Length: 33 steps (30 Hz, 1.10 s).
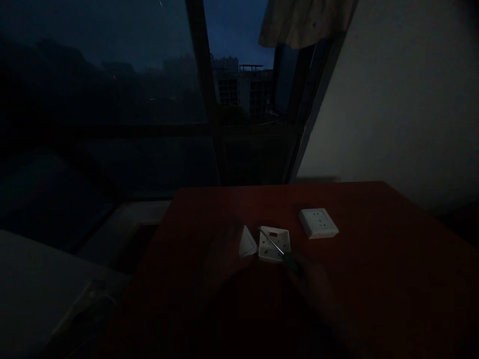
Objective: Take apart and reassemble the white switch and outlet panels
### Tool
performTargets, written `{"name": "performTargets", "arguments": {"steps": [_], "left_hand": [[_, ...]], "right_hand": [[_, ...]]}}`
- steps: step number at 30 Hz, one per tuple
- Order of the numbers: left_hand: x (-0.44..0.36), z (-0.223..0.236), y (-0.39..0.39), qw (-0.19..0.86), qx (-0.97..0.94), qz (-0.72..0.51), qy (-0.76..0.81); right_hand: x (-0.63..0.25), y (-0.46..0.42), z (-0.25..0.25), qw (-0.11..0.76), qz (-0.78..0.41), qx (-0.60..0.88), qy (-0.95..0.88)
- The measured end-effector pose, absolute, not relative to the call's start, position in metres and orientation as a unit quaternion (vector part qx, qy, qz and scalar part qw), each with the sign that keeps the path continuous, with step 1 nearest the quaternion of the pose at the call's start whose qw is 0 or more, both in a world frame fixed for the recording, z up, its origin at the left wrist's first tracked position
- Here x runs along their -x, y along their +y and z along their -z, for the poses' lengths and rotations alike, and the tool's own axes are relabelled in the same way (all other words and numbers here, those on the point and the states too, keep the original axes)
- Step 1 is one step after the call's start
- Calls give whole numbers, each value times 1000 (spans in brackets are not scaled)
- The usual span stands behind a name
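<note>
In dim light, my left hand (pixel 228 252) is closed on a white switch plate (pixel 247 243), tilted beside an open white mounting box (pixel 274 255). The box lies on the table with its hollow side up, showing holes and a slot in its floor. My right hand (pixel 307 276) grips the dark green handle of a screwdriver (pixel 276 246). Its metal shaft crosses over the box, the tip pointing up and left towards the plate. Whether the shaft touches the box I cannot tell. Much of both hands is lost in shadow.
A white socket (pixel 319 223) on its box sits further back to the right on the reddish-brown table (pixel 224 204). Behind the table stand a dark-framed window (pixel 209 99) and a pale wall (pixel 392 99). A cloth (pixel 305 22) hangs at the top.
</note>
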<state>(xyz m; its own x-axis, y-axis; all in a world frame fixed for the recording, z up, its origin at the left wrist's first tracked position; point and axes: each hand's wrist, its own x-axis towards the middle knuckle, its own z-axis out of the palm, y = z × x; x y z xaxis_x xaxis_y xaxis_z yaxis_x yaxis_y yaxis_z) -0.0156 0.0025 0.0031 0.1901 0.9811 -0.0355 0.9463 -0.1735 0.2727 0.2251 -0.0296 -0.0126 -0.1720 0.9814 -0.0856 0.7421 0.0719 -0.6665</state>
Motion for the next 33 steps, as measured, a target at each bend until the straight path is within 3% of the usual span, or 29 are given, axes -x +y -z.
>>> {"name": "performTargets", "arguments": {"steps": [7, 11, 19, 25, 33], "left_hand": [[6, 5, -35, 152, -736, -69, 656], [0, -1, -48, 163, -719, -67, 672], [-1, 5, -51, 135, -730, -101, 662], [-2, 12, -53, 92, -734, -148, 657], [-3, 6, -51, 127, -730, -119, 661]], "right_hand": [[-237, -35, 8, 244, -275, 607, -704], [-242, -69, 10, 222, -258, 622, -705], [-275, -120, 35, 167, -101, 579, -791], [-281, -126, 43, 184, -74, 534, -822], [-273, -123, 44, 179, 13, 497, -849]]}}
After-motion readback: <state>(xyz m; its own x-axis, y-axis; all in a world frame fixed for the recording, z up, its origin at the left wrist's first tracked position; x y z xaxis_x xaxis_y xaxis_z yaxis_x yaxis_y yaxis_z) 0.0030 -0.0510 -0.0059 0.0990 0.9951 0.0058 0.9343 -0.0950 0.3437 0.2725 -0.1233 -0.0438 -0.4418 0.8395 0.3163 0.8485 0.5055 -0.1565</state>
